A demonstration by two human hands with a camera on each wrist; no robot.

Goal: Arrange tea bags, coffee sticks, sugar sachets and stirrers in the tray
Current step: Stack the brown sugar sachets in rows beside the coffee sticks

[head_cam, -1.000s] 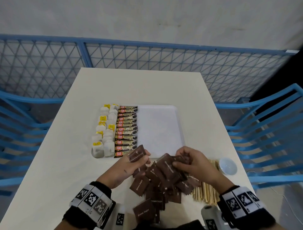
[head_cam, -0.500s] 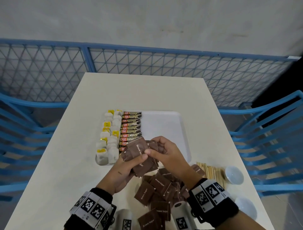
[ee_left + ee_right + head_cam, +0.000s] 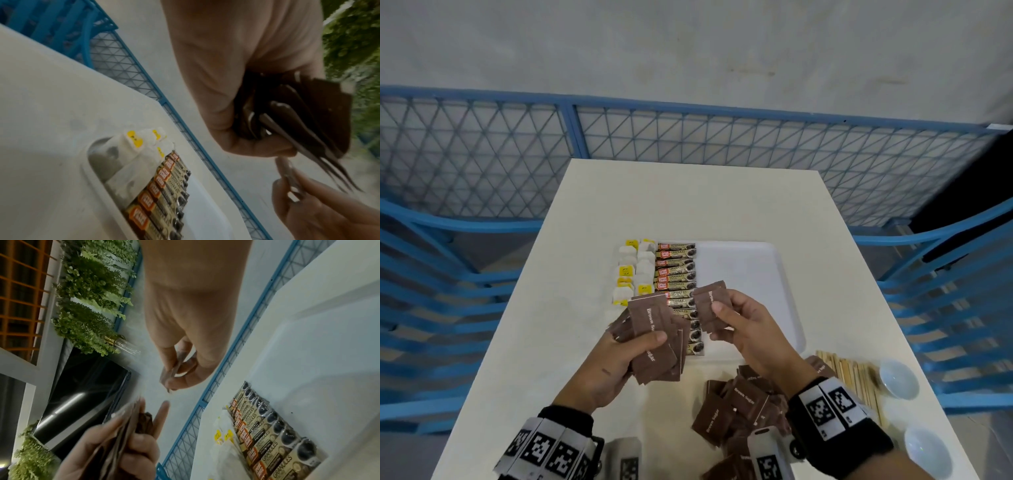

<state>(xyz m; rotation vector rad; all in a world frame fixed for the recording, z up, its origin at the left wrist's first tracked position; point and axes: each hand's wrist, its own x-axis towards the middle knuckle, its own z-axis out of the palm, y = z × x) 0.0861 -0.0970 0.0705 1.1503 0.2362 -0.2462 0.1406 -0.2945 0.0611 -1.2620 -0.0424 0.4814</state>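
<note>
A white tray (image 3: 750, 260) lies mid-table with tea bags (image 3: 635, 270) in its left column and coffee sticks (image 3: 676, 274) beside them. My left hand (image 3: 626, 349) grips a fanned stack of brown sugar sachets (image 3: 654, 339) above the tray's near-left corner; the stack's edges (image 3: 308, 123) show in the left wrist view. My right hand (image 3: 736, 325) pinches one or two brown sachets (image 3: 709, 303) just right of the stack, over the coffee sticks. More sachets (image 3: 739, 407) lie heaped on the table below my right wrist. Wooden stirrers (image 3: 852, 373) lie at the right.
Two small white bowls (image 3: 899, 378) (image 3: 928, 452) stand near the table's right edge. Blue chairs (image 3: 945, 274) flank the table and a blue mesh fence (image 3: 688, 144) runs behind it. The tray's right half (image 3: 318, 345) holds nothing.
Both hands rose from the sachet heap and moved forward over the tray's near edge. The right hand drew its sachets apart from the left hand's stack.
</note>
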